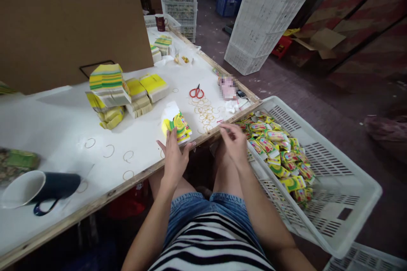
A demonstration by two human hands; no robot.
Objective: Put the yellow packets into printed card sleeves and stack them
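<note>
My left hand has its fingers spread, the fingertips resting on the near side of a small pile of yellow printed packets close to the table's front edge. My right hand is closed, fingers curled together, just off the table edge beside the crate; whatever may be in its fingers is hidden. Loose rubber bands lie scattered on the white table beyond the hands. Filled yellow packets are heaped in the white plastic crate on my right.
Red-handled scissors lie past the pile. Stacked bundles of yellow packaging stand at the left, before a large cardboard sheet. A dark mug lies near left. Tall white crates rise from the floor beyond the table.
</note>
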